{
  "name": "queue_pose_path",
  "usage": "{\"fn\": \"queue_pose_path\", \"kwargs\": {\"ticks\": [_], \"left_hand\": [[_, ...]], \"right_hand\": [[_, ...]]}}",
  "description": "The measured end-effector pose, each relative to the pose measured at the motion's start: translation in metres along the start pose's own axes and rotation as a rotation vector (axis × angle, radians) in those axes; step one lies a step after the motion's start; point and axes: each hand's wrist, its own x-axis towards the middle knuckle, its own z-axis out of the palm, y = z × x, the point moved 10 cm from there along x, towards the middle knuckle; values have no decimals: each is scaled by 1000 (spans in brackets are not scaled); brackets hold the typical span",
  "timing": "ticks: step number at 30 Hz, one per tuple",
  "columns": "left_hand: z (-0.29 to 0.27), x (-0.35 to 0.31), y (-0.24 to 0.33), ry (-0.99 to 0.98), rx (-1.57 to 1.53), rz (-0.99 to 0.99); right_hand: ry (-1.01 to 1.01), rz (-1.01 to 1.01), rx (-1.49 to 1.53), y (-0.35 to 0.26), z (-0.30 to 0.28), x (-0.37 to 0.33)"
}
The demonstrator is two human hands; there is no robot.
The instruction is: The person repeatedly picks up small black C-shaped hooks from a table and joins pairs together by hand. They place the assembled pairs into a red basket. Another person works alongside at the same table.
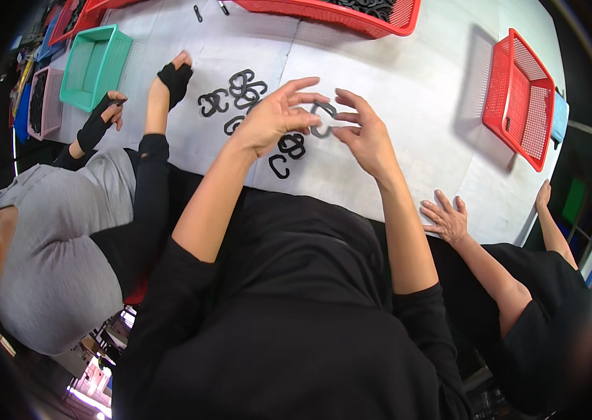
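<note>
Black curved hook, one: I am viewing it between left hand and right hand, both pinching it from opposite sides, neither clearly nearer; long axis blurring.

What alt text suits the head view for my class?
A bare left hand and right hand hold a blurred, dark curved piece over a white table, near scattered black C-shaped pieces. A co-worker in grey is at left, another in black at right.
</note>
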Motion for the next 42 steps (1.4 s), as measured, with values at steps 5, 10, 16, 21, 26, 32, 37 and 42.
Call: {"fn": "queue_pose_path", "kwargs": {"ticks": [5,10,16,21,26,32,37,42], "left_hand": [[27,-13,30,4,-97,133],[20,-14,25,73,-325,8],[32,-14,-1,125,-692,-143],[37,-14,-15,75,-834,-183],[28,-24,-5,199,-513,-87],[24,-22,-16,184,-601,-107],[27,-23,-14,190,-601,-91],[22,-27,-2,288,-363,-33]], "right_hand": [[-30,28,83,-5,2,4],[279,-416,-130,-61,-17,-18],[441,-580,-140,-68,-27,-33],[393,-449,143,-45,-29,-25],[329,-398,-24,-40,-23,-29],[361,-534,-122,-55,-17,-32],[361,-460,-88,-47,-19,-34],[398,-392,-10,-40,-19,-36]]}}
